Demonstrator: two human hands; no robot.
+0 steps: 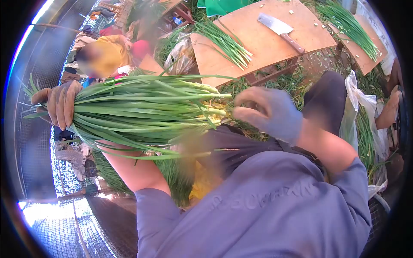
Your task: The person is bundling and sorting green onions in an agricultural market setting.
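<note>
My left hand point(60, 103), in a dirty brown glove, grips a thick bunch of green onions point(142, 112) near its leafy end and holds it level across my lap. At the bunch's pale root end, my right hand point(269, 112) in a grey-blue glove has its fingers curled and touches the stalks; that hand is blurred. Whether it pinches a stalk is not clear.
A wooden cutting board point(258, 41) lies ahead with a cleaver point(282, 31) and a small bunch of onions point(226, 43) on it. More onions point(350, 26) rest on a second board at right. Plastic bags point(363, 112) hang at right. Another person point(103, 56) sits behind, at left.
</note>
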